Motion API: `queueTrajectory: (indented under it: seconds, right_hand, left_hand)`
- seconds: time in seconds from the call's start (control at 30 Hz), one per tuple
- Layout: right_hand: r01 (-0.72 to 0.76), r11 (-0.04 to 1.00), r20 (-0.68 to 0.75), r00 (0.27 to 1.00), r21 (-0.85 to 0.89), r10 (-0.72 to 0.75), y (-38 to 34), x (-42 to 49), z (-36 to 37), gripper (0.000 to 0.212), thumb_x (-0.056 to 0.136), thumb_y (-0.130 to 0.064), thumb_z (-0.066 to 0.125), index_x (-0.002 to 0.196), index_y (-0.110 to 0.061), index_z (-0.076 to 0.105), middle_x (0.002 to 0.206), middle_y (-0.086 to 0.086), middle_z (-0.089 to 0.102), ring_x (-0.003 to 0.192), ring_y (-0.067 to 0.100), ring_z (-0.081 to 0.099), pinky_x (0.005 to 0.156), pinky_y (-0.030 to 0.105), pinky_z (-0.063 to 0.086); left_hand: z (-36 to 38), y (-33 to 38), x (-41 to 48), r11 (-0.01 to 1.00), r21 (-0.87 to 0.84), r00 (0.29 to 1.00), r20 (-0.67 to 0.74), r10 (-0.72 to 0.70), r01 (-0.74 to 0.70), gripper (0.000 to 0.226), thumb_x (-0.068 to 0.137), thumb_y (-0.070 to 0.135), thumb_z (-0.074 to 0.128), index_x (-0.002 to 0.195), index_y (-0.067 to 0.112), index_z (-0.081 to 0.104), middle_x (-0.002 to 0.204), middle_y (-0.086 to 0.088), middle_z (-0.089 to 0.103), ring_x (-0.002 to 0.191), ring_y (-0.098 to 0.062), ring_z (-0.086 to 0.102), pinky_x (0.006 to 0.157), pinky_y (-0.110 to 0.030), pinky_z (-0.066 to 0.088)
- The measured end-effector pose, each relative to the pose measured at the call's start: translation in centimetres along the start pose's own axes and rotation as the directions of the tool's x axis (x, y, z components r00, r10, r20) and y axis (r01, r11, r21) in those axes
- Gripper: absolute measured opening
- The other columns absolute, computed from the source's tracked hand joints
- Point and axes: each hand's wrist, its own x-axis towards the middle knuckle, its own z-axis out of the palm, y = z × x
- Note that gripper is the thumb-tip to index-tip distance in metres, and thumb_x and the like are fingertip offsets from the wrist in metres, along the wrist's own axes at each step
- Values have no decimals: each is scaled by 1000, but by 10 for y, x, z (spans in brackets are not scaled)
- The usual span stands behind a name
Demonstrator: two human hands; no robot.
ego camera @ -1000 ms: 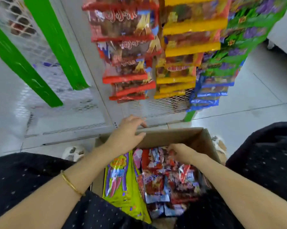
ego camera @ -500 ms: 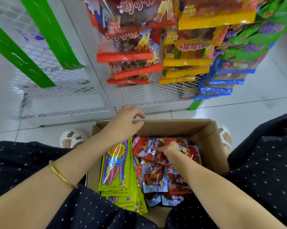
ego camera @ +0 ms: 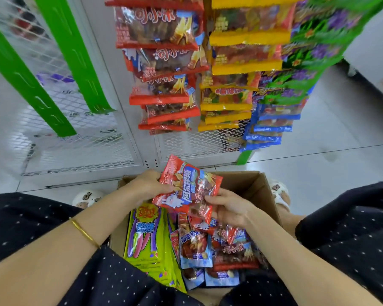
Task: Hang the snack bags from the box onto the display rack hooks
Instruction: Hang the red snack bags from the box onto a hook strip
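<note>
Pinch: left hand [ego camera: 149, 187], right hand [ego camera: 230, 209], snack bag [ego camera: 189, 184]

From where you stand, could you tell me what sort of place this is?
Probably a shop: snack bags hang in columns on a mesh display rack, and a cardboard box of stock sits on the tiled floor.
</note>
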Motion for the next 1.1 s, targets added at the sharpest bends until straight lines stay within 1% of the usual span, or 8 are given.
queueTrajectory:
  seconds: [0.1,0.2,0.33,0.53,0.67,0.83,0.97,1.1]
  right_hand:
    - [25,923,-191,976,-384,-107,-12,-16,11,34,78,9,63,109,-3,57,101,15,69,91,29,68,85,47,54]
    - [96,652,-323,809,-752,-492,-39,-35,30,50,78,-1,70,122,-9,48,109,10,61,96,25,62,78,33,55]
    - [499,339,79,643,-797,-762,-96,-77,91,52,84,-1,60,130,-21,45,122,-3,50,107,10,53,80,15,45]
    - [495,-122,417,544,-860,-728,-153,-117,168,12,89,-17,60,98,-13,67,87,-10,60,85,10,58,80,25,49]
    - [513,-255,500,423,-820,-756,-201,-147,205,12,90,-16,60,81,-24,58,74,-21,51,70,-3,50,62,6,36]
    - [547,-323,517,245,-772,-820,-264,-182,248,5,92,-14,56,89,-18,58,75,-12,55,67,-1,48,59,10,36]
    - [534,-377,517,136,-756,-845,-304,-191,281,7,91,-10,56,86,-16,56,70,-11,53,64,-1,48,58,8,36]
    - [459,-421,485,26,-783,-874,-328,-182,302,13,91,-13,57,79,-15,53,70,-9,53,68,7,49,60,19,34]
  left_hand:
    - [-6,16,-19,975,13,969,-116,220,-220,7,84,10,68,89,7,64,95,-14,68,83,-23,64,78,-35,51]
    - [-22,36,-41,903,193,900,-141,413,-384,5,84,12,67,81,11,63,82,-8,63,72,-13,56,68,-18,43]
    - [-52,68,-69,793,385,823,-130,553,-472,10,86,17,65,77,15,63,76,5,58,67,-6,53,56,-13,36]
    - [-99,127,-120,691,462,718,-151,679,-556,9,84,17,67,76,18,63,67,13,52,57,6,50,53,-9,35]
    - [-144,178,-157,677,362,650,-212,729,-641,6,81,22,70,87,22,67,80,10,65,64,10,57,60,-5,43]
    - [-205,261,-171,606,276,316,-654,687,-746,32,88,18,63,118,9,58,104,-3,61,92,-12,57,92,-31,48]
    - [-227,305,-164,598,171,346,-679,648,-783,20,92,21,56,103,5,60,95,-14,67,81,-23,64,86,-45,53]
    - [-233,315,-168,607,200,335,-682,650,-769,23,93,29,53,74,18,61,77,-1,66,74,-19,62,74,-32,51]
